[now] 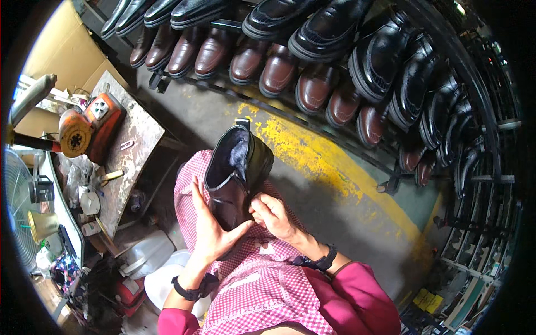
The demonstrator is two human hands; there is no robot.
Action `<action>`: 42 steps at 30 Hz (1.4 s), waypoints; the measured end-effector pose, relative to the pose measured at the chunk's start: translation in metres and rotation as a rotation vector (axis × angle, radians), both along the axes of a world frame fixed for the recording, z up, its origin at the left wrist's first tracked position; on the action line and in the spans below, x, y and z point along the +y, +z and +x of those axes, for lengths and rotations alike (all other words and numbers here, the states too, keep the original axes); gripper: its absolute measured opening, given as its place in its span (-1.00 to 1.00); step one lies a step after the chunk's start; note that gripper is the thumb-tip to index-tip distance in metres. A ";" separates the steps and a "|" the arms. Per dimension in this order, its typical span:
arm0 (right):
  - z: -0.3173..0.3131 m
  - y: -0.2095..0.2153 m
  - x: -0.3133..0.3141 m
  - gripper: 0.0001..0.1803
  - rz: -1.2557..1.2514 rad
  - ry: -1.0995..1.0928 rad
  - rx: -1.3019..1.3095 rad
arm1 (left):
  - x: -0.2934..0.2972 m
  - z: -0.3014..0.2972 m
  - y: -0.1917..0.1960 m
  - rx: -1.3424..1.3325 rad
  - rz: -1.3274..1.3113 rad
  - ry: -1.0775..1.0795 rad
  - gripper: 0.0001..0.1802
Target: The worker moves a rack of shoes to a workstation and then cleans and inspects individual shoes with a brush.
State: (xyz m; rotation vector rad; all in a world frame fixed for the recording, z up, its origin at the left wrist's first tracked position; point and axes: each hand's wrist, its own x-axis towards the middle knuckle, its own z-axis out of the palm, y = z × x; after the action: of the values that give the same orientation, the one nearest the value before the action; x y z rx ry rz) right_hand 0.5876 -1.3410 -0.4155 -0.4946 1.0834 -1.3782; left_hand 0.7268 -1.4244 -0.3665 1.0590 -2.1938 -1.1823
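Observation:
A dark leather ankle boot (258,162) rests on my lap over a red-and-white checked apron (268,296). Its opening faces up, showing pale fluffy lining, and a pull loop stands at the far end. My left hand (215,231) cradles the toe end, with fingers along the boot's left side and the thumb stretched across toward the right. Against the boot's right side, my right hand (272,216) is closed, its fingertips curled in a pinch. Whatever lies between those fingertips is hidden.
Racks of black shoes (377,61) and brown shoes (245,61) span the far side. At left stand a worn table (142,131), an orange machine (103,120) and a fan (19,206). White plastic containers (148,254) sit near my left forearm. Yellow paint (312,151) marks the floor.

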 end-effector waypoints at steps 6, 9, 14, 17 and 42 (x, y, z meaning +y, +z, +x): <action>0.002 0.000 -0.002 -0.82 0.009 -0.017 0.127 | 0.008 0.000 -0.002 0.006 -0.262 0.052 0.19; 0.001 -0.002 0.000 -0.85 0.008 0.000 0.209 | 0.004 -0.009 0.021 -0.143 -0.640 -0.058 -0.48; 0.005 0.008 -0.007 -0.89 -0.106 -0.011 0.448 | -0.015 -0.021 0.036 -0.309 -0.742 -0.173 -0.69; 0.006 0.009 -0.006 -0.90 -0.075 0.015 0.460 | -0.024 -0.027 0.040 -0.349 -0.776 -0.177 -0.74; -0.001 -0.007 0.004 -0.75 -0.022 0.029 0.278 | -0.028 0.006 0.039 -0.156 -0.081 -0.071 0.04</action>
State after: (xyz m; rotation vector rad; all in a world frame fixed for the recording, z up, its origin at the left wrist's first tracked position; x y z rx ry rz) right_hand 0.5861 -1.3367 -0.4228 -0.7317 1.2800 -1.3226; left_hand 0.7325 -1.4524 -0.3275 1.0806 -2.3952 -1.0625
